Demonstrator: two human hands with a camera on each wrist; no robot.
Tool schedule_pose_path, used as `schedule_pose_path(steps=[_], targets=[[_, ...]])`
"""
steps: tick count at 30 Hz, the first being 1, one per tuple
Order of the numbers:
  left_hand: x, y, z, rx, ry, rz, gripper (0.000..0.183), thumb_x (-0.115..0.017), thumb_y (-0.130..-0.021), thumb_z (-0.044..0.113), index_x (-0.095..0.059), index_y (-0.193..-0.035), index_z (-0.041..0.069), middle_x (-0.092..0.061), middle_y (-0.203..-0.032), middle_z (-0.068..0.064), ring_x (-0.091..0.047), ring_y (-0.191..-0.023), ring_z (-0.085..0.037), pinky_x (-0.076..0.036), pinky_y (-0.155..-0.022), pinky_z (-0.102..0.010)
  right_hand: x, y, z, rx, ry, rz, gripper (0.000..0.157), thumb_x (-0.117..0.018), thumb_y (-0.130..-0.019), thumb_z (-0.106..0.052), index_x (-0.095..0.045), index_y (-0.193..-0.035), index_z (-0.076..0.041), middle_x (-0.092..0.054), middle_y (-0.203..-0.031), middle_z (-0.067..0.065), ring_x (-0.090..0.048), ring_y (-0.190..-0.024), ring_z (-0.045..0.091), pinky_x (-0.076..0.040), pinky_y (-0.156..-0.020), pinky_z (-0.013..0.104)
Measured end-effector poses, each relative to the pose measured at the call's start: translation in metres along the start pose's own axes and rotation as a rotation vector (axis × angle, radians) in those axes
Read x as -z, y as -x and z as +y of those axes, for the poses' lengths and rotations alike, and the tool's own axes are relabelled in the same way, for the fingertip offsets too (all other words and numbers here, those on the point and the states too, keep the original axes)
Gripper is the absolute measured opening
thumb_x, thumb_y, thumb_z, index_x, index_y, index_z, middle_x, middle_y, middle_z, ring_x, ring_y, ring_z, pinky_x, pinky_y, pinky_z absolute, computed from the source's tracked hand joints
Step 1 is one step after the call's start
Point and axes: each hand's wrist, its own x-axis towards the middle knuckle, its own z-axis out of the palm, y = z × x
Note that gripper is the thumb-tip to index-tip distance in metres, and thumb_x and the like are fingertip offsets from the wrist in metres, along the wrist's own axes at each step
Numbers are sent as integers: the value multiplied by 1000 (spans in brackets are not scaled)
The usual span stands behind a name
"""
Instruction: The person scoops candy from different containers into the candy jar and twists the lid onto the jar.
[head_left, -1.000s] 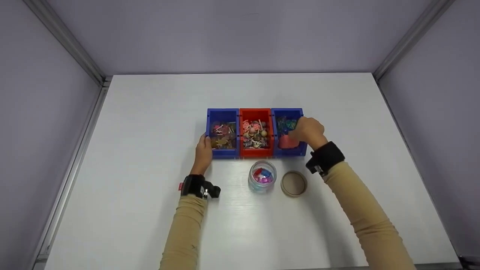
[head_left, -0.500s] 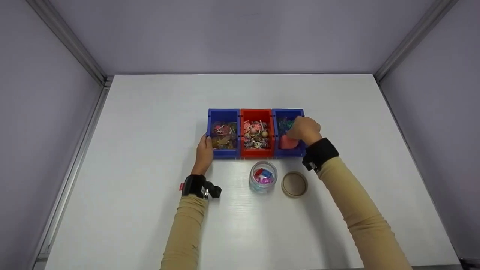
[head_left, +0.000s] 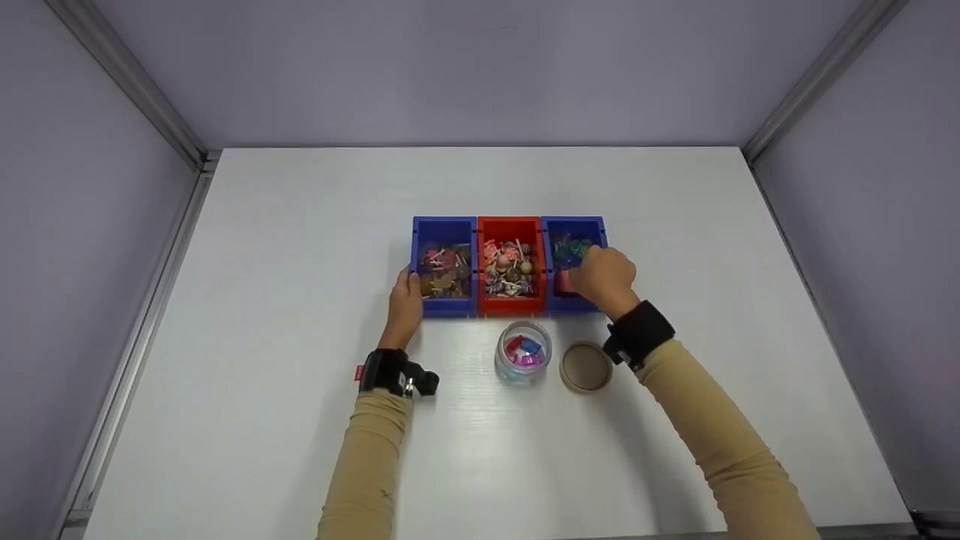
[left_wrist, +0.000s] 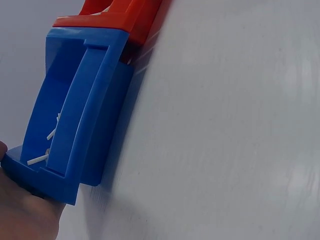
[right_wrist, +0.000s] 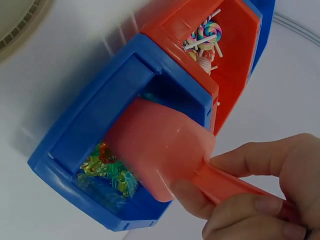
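Observation:
My right hand [right_wrist: 265, 185] grips a pink plastic scoop [right_wrist: 160, 145] by its handle. The scoop's bowl dips into the right blue bin [right_wrist: 95, 110], among shiny green, yellow and blue pieces [right_wrist: 112, 172]. At the other end of the row, my left hand [head_left: 405, 304] holds the left blue bin [left_wrist: 95, 100] at its outer side. Lollipops and other small candy-like pieces [head_left: 446, 270] lie in that bin. Between the two stands a red bin [head_left: 511, 306] of small lollipops [right_wrist: 207, 35].
In front of the bins a glass jar [head_left: 523, 375] holds a few red, blue and pink pieces. Beside it, to the right, lies a round tan lid [head_left: 586, 367]. The white table [head_left: 300, 225] has pale walls behind and at both sides.
My right hand has shifted toward the front of the right bin with the scoop, covering more of it in the head view. My left hand stays at the left bin.

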Motion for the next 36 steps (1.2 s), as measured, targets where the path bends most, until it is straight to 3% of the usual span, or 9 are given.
schedule_pose_path(steps=[5, 14, 19, 24, 33, 36], targets=[[1, 1, 1, 0, -5, 1, 49, -25, -107, 22, -26, -150, -2, -32, -155, -21, -26, -149, -33, -23, -124, -45, 1, 1, 4, 3, -27, 1, 38, -64, -83, -32, -68, -91, 5, -69, -87, 21, -49, -66, 20, -43, -47, 36], [2, -1, 1, 14, -19, -4, 50, -24, -107, 22, -25, -150, -2, -31, -156, -21, -25, -149, -33, -23, -124, -45, 22, -5, 2, -31, 9, -178, 51, -63, -83, -35, -63, -116, 4, -68, -108, 21, -50, -77, 21, -44, -54, 32], [0, 0, 0, 4, 0, 12, 49, -26, -107, 22, -28, -149, -2, -34, -155, -20, -28, -148, -32, -24, -124, -44, 21, -8, 0, -37, -1, -209, 55, -63, -85, -37, -60, -121, 4, -66, -114, 22, -53, -83, 23, -51, -65, 37], [-1, 0, -1, -2, 0, 15, 48, -26, -107, 22, -29, -149, -2, -35, -154, -21, -29, -148, -32, -25, -123, -44, 15, -5, -2, -40, 15, -164, 54, -63, -86, -36, -61, -120, 5, -67, -110, 23, -54, -81, 23, -56, -72, 43], [1, 2, 0, -6, -11, 1, 49, -24, -107, 23, -26, -150, -2, -33, -155, -21, -27, -148, -32, -24, -123, -45, -7, 3, -2, -10, 20, 25, 48, -67, -85, -42, -69, -96, 5, -70, -87, 20, -51, -65, 21, -52, -53, 41], [1, 2, 0, -8, -3, -2, 49, -24, -107, 24, -26, -150, -1, -34, -155, -20, -27, -148, -31, -25, -123, -45, -10, 5, 2, 1, -12, 61, 46, -66, -84, -39, -69, -92, 6, -70, -87, 22, -55, -66, 23, -53, -54, 43]])
